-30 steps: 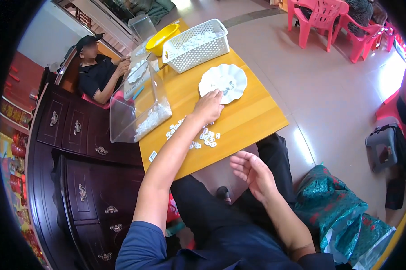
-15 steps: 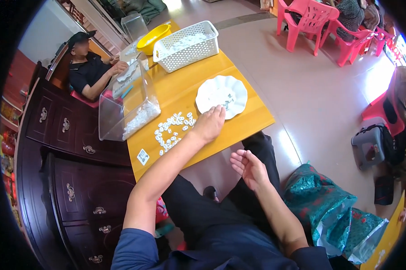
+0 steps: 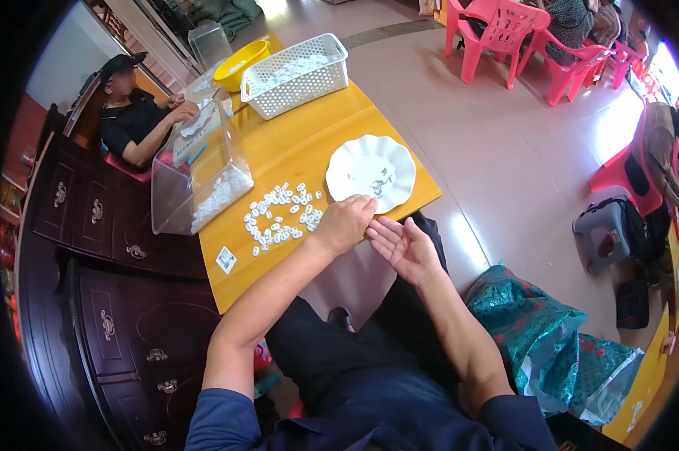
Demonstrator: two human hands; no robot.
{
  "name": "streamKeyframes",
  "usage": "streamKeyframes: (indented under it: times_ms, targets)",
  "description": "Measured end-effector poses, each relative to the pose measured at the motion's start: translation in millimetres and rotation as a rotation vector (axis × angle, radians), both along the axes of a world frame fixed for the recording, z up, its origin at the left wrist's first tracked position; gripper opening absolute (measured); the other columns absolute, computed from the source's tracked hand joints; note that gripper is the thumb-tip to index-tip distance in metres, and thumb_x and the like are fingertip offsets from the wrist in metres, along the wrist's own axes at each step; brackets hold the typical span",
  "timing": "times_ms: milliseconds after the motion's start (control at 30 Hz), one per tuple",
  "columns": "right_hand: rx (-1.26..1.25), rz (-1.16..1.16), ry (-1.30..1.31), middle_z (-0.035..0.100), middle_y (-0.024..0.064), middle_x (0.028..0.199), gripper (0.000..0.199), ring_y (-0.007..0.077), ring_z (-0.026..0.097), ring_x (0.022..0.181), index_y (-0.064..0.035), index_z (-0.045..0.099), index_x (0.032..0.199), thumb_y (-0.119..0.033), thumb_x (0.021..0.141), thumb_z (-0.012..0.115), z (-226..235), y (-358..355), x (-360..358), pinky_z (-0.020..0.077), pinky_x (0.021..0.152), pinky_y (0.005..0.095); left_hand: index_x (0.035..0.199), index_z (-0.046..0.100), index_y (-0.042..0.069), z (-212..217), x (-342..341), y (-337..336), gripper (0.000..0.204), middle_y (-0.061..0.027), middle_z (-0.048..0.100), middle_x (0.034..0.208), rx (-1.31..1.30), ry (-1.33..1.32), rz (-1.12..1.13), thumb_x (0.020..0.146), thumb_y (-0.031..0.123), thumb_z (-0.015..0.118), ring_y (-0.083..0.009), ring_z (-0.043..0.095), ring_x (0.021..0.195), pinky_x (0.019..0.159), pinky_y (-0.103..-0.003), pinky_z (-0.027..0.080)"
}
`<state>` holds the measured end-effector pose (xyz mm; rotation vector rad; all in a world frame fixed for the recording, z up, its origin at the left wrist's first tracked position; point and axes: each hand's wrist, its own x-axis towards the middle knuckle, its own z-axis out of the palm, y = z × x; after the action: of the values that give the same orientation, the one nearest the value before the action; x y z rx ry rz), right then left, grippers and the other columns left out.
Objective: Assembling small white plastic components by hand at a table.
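My left hand (image 3: 345,224) is at the near edge of a white scalloped plate (image 3: 342,167), back of the hand up and fingers drawn together. Whatever they may hold is hidden. My right hand (image 3: 409,252) lies palm up just beyond the table's front edge, fingers stretched out, no object visible on the palm. Its fingertips meet the left hand's fingertips. Several small grey-green bits (image 3: 382,183) lie in the plate. Left of the plate, many small white oval pieces with dark centres (image 3: 278,197) are scattered on the yellow wooden table (image 3: 294,143).
A clear plastic bin (image 3: 166,188) with white pieces stands at the table's left. Farther back are a white perforated basket (image 3: 294,86) and a yellow bowl (image 3: 238,64). A co-worker (image 3: 133,113) sits far left. A green bag (image 3: 527,323) lies on the floor at right.
My left hand has drawn back from over the plate to its near edge. My right hand has moved up and left to meet it. The whole view has shifted slightly.
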<state>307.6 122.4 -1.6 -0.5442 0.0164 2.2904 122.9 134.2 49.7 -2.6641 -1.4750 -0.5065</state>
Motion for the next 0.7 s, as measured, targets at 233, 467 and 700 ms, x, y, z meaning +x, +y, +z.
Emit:
streamKeyframes:
  times_ms: [233, 467, 700]
  targets:
    - [-0.014, 0.016, -0.074, 0.059, 0.0236, 0.130, 0.045, 0.0370, 0.059, 0.118, 0.0073, 0.049, 0.132, -0.025, 0.105, 0.034, 6, 8, -2, 0.0480, 0.104, 0.0459, 0.110, 0.065, -0.002, 6, -1, -2, 0.030, -0.0176, 0.070, 0.109, -0.071, -0.006, -0.008, 0.082, 0.007, 0.062, -0.0301, 0.069, 0.101, 0.085, -0.037, 0.057]
    - [-0.042, -0.055, -0.167, 0.062, 0.0208, 0.123, 0.036, 0.0321, 0.062, 0.113, 0.0057, 0.054, 0.125, -0.016, 0.101, 0.039, 8, -10, -1, 0.0502, 0.100, 0.0434, 0.110, 0.065, -0.001, -2, -2, -10, 0.027, -0.0156, 0.070, 0.107, -0.037, 0.018, -0.028, 0.085, 0.008, 0.060, -0.0289, 0.070, 0.099, 0.083, -0.036, 0.057]
    - [-0.131, -0.030, -0.104, 0.064, 0.0183, 0.121, 0.039, 0.0296, 0.064, 0.109, 0.0034, 0.056, 0.125, -0.024, 0.104, 0.038, -15, -20, -5, 0.0496, 0.102, 0.0432, 0.108, 0.065, 0.000, -7, 11, -21, 0.026, -0.0145, 0.070, 0.105, 0.013, -0.007, 0.006, 0.084, 0.008, 0.059, -0.0293, 0.070, 0.096, 0.081, -0.036, 0.058]
